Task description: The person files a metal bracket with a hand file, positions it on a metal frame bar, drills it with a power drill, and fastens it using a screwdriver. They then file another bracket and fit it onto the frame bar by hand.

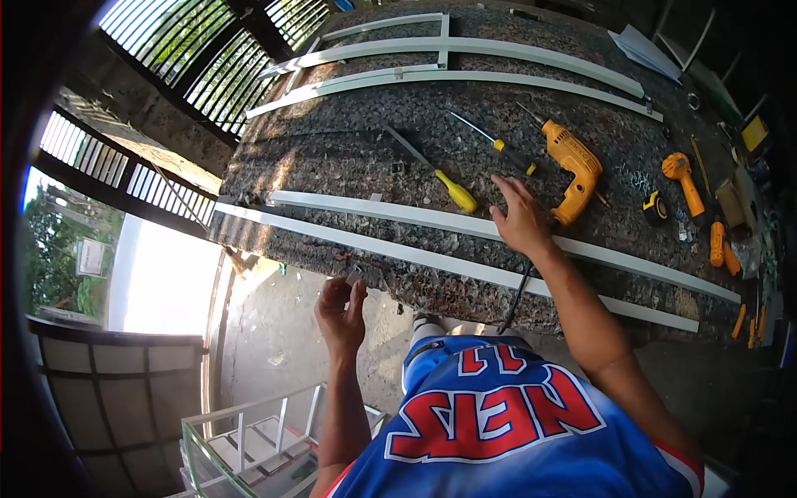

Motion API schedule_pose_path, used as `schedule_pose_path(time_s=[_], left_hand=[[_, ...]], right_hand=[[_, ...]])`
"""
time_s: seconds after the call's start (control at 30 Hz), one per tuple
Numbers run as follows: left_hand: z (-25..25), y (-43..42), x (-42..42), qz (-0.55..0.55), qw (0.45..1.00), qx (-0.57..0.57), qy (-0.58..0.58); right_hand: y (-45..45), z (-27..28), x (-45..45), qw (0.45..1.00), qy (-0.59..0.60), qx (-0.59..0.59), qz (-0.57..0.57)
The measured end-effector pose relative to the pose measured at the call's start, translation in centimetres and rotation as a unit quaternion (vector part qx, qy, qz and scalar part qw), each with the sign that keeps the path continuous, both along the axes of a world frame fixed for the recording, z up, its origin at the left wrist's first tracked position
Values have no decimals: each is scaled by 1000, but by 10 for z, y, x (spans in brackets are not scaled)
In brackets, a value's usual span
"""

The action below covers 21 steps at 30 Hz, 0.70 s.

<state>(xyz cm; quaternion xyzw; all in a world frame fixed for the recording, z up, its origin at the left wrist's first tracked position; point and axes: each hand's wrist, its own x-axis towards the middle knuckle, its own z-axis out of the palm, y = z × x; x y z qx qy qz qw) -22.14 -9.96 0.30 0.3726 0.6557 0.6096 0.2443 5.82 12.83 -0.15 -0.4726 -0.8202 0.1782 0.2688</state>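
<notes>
My left hand (339, 315) is raised just off the table's near edge, its fingers curled toward the thumb. A small greyish piece shows at the fingertips, too small to name. My right hand (523, 217) reaches over the table with fingers stretched out and nothing in them. Beneath it runs a long white metal bar (390, 212), and a second white bar (398, 254) lies nearer to me, roughly alongside. Right of this hand lies a yellow power drill (573, 166). To its left is a yellow-handled file (455, 191); a screwdriver (504, 149) with a black and yellow handle lies beyond.
A white frame of joined bars (498, 50) lies across the table's far side. On the right are a tape measure (655, 207), loose screws (639, 181) and another yellow tool (683, 178). A glass-sided frame (195, 432) stands on the floor at lower left.
</notes>
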Motion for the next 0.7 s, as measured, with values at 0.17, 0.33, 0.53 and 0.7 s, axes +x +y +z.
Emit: schedule_pose_path(time_s=[0.17, 0.33, 0.53, 0.7], left_hand=[[22, 71, -49, -21, 967, -44, 249], [12, 126, -93, -120, 946, -5, 300], [1, 160, -109, -226, 928, 22, 294], [-10, 169, -117, -326, 895, 22, 303]], right_hand=[[-1, 6, -13, 995, 72, 36, -52], [-2, 38, -85, 974, 103, -200, 8], [31, 6, -183, 998, -20, -58, 30], [46, -6, -209, 993, -98, -58, -34]])
